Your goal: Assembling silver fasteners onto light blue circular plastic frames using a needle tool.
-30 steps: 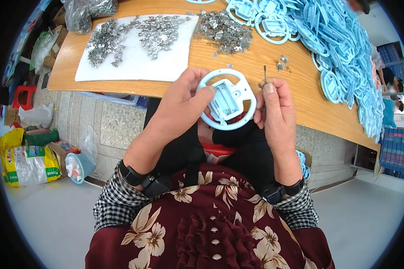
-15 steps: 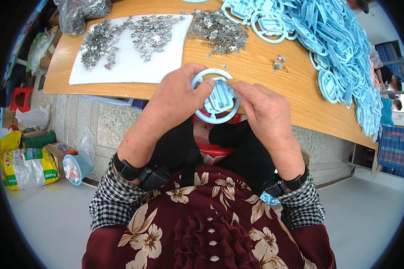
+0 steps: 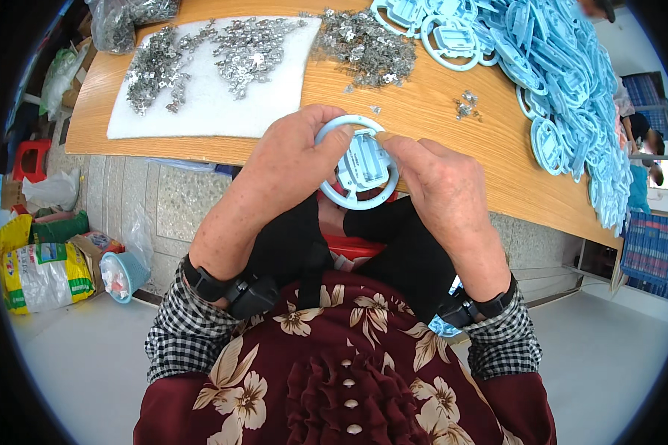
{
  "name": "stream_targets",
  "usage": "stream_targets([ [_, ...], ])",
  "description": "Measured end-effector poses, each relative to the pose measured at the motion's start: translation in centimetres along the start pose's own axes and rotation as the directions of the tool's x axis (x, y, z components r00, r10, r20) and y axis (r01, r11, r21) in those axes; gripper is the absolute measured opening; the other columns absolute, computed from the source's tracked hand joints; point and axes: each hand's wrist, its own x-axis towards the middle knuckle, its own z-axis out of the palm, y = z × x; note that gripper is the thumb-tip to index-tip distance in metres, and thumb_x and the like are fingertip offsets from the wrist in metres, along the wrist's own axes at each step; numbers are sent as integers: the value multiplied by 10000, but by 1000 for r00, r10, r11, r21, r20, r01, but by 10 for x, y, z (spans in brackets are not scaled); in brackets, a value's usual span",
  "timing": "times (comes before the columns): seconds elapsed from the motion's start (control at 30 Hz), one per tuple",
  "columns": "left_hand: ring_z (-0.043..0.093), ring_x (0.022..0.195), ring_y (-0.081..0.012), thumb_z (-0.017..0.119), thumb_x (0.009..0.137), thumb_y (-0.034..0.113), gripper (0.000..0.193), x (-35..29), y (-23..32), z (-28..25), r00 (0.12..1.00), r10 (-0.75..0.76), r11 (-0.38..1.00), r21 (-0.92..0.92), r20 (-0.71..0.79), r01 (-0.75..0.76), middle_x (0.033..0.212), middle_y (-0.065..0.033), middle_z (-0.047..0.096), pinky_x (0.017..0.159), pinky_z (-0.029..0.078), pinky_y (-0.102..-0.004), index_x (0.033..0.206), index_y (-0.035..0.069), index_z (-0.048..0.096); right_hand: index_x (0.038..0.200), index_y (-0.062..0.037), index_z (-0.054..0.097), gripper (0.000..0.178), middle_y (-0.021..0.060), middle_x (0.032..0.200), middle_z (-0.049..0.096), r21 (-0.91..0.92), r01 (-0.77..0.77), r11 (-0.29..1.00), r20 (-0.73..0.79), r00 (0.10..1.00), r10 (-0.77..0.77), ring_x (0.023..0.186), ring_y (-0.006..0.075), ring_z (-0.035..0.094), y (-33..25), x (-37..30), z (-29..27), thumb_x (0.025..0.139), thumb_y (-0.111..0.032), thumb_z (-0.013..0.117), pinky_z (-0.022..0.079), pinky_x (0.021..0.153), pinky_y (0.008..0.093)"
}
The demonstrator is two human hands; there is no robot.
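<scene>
A light blue plastic toy steering wheel (image 3: 364, 172), with a rectangular compartment in its middle, is held over the table's near edge. My left hand (image 3: 293, 152) grips its left rim, thumb on top and fingers behind. At the upper right of the compartment, the thumb and forefinger of my right hand (image 3: 444, 178) press together against the part; anything pinched between them is hidden. Beyond the hands, small metal clips (image 3: 249, 55) lie in heaps on a white foam sheet (image 3: 208, 126). Another heap of metal clips (image 3: 367, 48) rests on the bare wood beside it.
Many blue wheel parts (image 3: 564, 96) are piled along the right of the wooden table (image 3: 482, 159). A few loose clips (image 3: 467, 105) lie nearer. On the floor at left are a red stool (image 3: 31, 159), a blue basket (image 3: 130, 278) and a yellow-white sack (image 3: 48, 274).
The wheel has shifted very slightly down and right, with both hands keeping their hold. My right fingertips remain at the compartment's upper right. The view has moved a little.
</scene>
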Motion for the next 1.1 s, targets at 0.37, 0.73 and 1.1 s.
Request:
stream_targets([
  [0.37,589,668,-72,593,980,165,379,-1,4,0,1000,-10,999,43,-24,11,910,-47,671,592,491,-216,1268,-78,554,1051,-85,693,168,162,786,682,-10,-21,1000,221,975,23,739,350,677,-9,24,-30,895,-113,634,529,636,422],
  [0.73,597,679,-77,577,987,143,376,0,4,-1,999,-42,997,-66,28,44,944,-44,674,602,494,-217,1301,-62,548,1097,-107,682,262,137,783,685,124,17,992,104,994,-30,736,349,684,-5,12,-12,841,-156,653,531,635,440],
  [1.1,601,674,-75,600,983,177,390,-2,8,1,999,-21,1000,-15,-28,21,901,-48,670,593,498,-223,1276,-76,552,1059,-91,690,186,157,817,694,2,-26,1000,175,984,25,730,347,679,-20,22,-21,875,-87,656,535,620,414],
])
